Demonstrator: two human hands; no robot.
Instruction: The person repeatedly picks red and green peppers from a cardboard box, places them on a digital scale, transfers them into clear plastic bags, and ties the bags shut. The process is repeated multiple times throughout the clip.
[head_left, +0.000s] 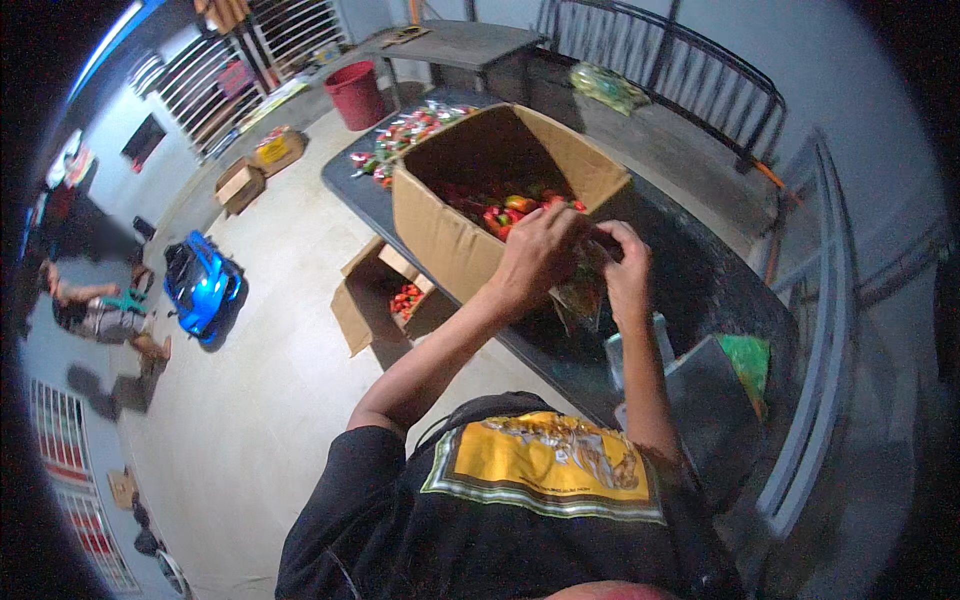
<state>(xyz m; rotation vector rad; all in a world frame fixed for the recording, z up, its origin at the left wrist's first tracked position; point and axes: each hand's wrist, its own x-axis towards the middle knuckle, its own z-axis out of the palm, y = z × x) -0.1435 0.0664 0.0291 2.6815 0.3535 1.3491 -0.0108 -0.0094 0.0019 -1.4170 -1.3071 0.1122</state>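
A large open cardboard box (442, 225) stands on the dark table, with red, orange and green peppers (517, 208) visible inside. My left hand (544, 236) is at the box's near right edge, its fingers bent. Close to its right, my right hand (628, 259) pinches the upper part of a clear plastic bag (581, 296) that hangs between the two hands. What the bag holds is too blurred to tell, and the left fingertips are partly hidden. Filled clear bags of red and green peppers (420, 127) lie behind the box.
Below the dark table (352, 187), an open carton (349, 315) on the floor holds red peppers. A green packet (746, 364) lies at the right. Farther off are a red bin (356, 94), a blue ride-on vehicle (199, 285) and a seated person (105, 307).
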